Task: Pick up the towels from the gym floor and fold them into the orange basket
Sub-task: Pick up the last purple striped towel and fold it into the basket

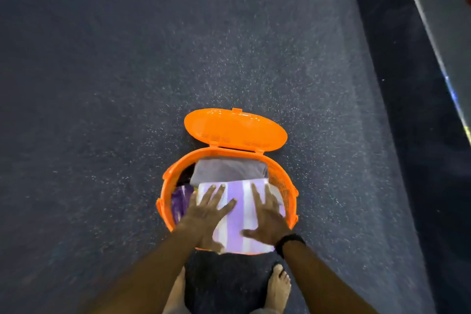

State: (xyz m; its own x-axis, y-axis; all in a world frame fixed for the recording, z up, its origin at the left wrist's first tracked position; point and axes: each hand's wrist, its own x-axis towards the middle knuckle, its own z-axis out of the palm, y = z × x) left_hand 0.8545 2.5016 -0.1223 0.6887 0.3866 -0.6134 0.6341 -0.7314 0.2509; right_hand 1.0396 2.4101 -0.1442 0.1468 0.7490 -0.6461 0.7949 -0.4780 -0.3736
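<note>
Speckled rubber floor [127,84]; flat hands [239,216] press striped towel [238,224].

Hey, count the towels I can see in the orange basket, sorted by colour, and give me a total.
Purple and white striped towel: 1, on top, under both hands
Grey towel: 1, at the back
Dark purple towel: 1, partly hidden on the left
Total: 3 visible
</note>
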